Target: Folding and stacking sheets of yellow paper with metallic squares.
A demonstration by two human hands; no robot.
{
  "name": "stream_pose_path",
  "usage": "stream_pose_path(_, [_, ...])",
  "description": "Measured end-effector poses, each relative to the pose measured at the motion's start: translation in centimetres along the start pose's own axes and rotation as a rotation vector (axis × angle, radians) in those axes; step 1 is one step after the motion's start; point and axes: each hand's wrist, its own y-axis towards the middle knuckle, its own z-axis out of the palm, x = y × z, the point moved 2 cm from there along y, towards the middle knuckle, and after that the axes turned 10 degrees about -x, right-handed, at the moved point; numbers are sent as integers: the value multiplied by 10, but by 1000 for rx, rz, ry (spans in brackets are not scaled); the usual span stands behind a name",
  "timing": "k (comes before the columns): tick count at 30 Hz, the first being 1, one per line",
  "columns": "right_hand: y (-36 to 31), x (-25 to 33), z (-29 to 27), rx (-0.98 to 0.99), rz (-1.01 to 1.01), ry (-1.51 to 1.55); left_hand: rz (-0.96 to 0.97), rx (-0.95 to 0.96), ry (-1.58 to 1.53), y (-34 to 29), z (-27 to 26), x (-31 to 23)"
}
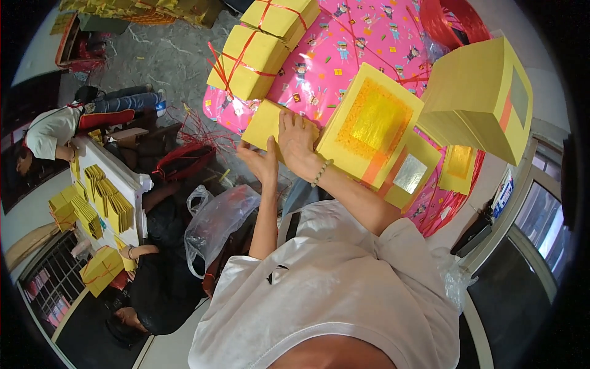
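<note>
A small yellow paper stack (265,121) lies near the front edge of a table covered in pink printed plastic (316,67). My right hand (297,139), a beaded bracelet at its wrist, rests on the stack with the fingers stretched out flat. At the stack's near left corner is my left hand (260,161), its thumb held apart and its fingers against the paper edge. Just right of my hands stands a thick pile of yellow paper (337,130) with a gold foil square on top. My right palm partly covers the small stack.
Yellow bundles tied with red string (246,61) line the table's far left. A taller yellow paper pile (470,92) stands right, below a red string roll (452,21). Two people sit left at a white table (126,227) with folded yellow paper. A clear plastic bag (221,224) hangs beside me.
</note>
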Motion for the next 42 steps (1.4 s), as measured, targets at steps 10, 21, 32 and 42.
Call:
stream_pose_path(10, [6, -1, 4, 167, 38, 121, 753, 374, 269, 18, 23, -29])
stream_pose_path(21, [0, 4, -4, 160, 33, 147, 877, 294, 526, 16, 39, -9])
stream_pose_path(32, [-88, -55, -76, -333, -67, 718, 778, 258, 343, 12, 27, -27])
stream_pose_path(42, [-180, -143, -73, -476, 108, 566, 871, 153, 248, 7, 5, -43])
